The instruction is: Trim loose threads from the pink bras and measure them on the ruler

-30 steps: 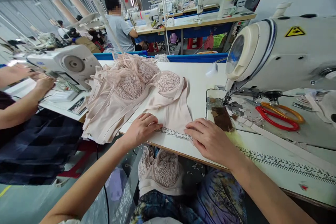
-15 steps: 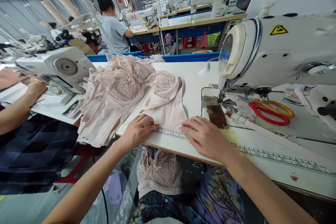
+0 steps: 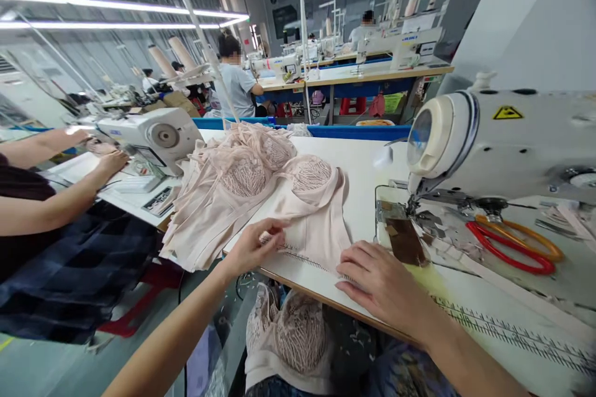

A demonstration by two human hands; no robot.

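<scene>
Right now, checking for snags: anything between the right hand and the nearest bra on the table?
Nothing visible: the right hand is at the lower edge of the bra; the scissors lie farther right.

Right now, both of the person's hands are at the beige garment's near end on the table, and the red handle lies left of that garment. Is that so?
No: the head view shows the red handle lying right of the beige garment. The left hand and right hand are indeed at its near end.
</scene>
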